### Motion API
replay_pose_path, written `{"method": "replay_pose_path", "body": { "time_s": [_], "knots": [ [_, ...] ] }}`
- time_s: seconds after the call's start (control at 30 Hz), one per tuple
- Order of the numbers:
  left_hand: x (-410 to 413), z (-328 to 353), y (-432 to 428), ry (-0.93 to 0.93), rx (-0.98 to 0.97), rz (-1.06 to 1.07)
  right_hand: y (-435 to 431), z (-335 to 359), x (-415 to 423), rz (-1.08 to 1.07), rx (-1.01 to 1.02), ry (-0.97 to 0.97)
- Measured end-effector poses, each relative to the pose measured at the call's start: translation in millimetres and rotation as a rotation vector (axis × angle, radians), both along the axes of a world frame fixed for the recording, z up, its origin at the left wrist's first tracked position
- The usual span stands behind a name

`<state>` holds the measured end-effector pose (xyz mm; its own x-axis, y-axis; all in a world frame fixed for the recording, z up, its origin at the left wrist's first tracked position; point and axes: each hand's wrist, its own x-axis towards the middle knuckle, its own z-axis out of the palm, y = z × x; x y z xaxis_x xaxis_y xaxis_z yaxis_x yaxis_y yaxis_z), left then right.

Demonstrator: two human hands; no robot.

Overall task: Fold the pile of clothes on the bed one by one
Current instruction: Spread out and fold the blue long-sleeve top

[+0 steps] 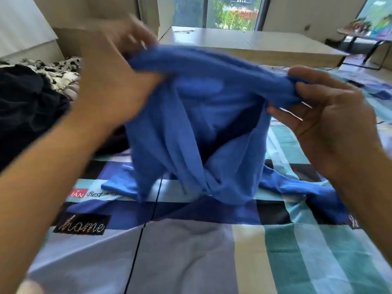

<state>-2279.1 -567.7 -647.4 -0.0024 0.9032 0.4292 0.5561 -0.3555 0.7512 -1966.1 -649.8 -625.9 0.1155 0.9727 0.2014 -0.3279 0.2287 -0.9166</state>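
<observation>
A blue garment [197, 124] hangs bunched above the bed, its lower parts trailing onto the striped sheet [191, 240]. My left hand [118, 81], blurred by motion, grips the garment's upper left edge. My right hand [326, 111] pinches the upper right edge between thumb and fingers. A pile of dark clothes [27, 111] lies on the bed to the left, with a black-and-white patterned piece [57, 71] behind it.
The sheet bears printed patches with the word "home" [82, 227]. A low white-topped cabinet [244, 42] stands past the bed's far edge under a window. A small table [360, 32] stands at the far right.
</observation>
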Motion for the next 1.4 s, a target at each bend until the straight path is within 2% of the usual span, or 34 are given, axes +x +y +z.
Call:
{"method": "replay_pose_path", "body": {
  "time_s": [0.03, 0.1, 0.17, 0.2, 0.23, 0.33, 0.37, 0.5, 0.57, 0.6, 0.67, 0.73, 0.77, 0.9, 1.03, 1.13, 1.27, 1.4],
  "knots": [
    [-16.3, 9.6, 20.0, 0.021, -0.018, 0.061, -2.1, 0.7, -5.1, 0.043, 0.029, -0.025],
    [-18.1, 22.6, 20.2, 0.186, 0.165, 0.17, -2.7, -3.6, -15.8, 0.081, 0.009, -0.065],
    [4.5, 13.3, -7.0, 0.124, 0.336, 0.17, 0.7, -14.0, -24.6, 0.067, -0.101, -0.115],
    [14.5, -6.0, -22.6, 0.103, 0.348, 0.144, 2.4, -20.8, -27.9, 0.07, -0.17, -0.15],
    [22.3, -26.9, -35.8, 0.093, 0.26, 0.097, 3.8, -28.3, -30.3, 0.095, -0.228, -0.199],
    [42.2, -75.3, -46.4, 0.157, -0.176, -0.068, 5.6, -49.1, -31.8, 0.221, -0.298, -0.382],
    [44.7, -80.0, -47.3, 0.125, -0.246, -0.118, 5.3, -53.4, -30.8, 0.245, -0.292, -0.461],
    [47.9, -59.4, -41.0, -0.303, -0.278, -0.24, 10.7, -58.2, -23.5, 0.174, -0.101, -0.885],
    [46.1, -54.6, -39.3, -0.397, -0.317, -0.293, 16.5, -63.8, -17.1, 0.09, -0.059, -0.986],
    [44.2, -54.7, -40.6, -0.304, -0.317, -0.293, 18.9, -66.1, -14.2, 0.058, -0.052, -1.017],
    [41.3, -59.2, -45.4, 0.032, -0.289, -0.243, 21.8, -70.8, -10.7, 0.005, -0.017, -1.073],
    [43.8, -65.2, -53.2, 0.333, -0.229, -0.199, 22.4, -72.3, -11.2, -0.059, 0.026, -1.076],
    [47.7, -68.6, -57.6, 0.427, -0.18, -0.184, 22.3, -71.4, -13.3, -0.078, 0.039, -1.045],
    [65.3, -82.0, -67.1, 0.521, -0.07, -0.164, 16.7, -65.8, -23.2, -0.035, 0.015, -0.88],
    [71.3, -81.0, -63.2, 0.621, 0.068, 0.023, 14.0, -59.4, -20.8, -0.072, 0.015, -0.715],
    [58.0, -70.2, -53.8, 0.556, 0.08, 0.147, 23.3, -50.4, -4.5, -0.232, 0.013, -0.676],
    [24.8, -55.8, -44.9, 0.342, -0.099, 0.223, 38.8, -40.1, 33.4, -0.453, -0.014, -0.663],
    [6.2, -47.9, -48.0, 0.126, -0.087, 0.161, 45.3, -44.1, 53.1, -0.523, 0.006, -0.754]
  ]
}}
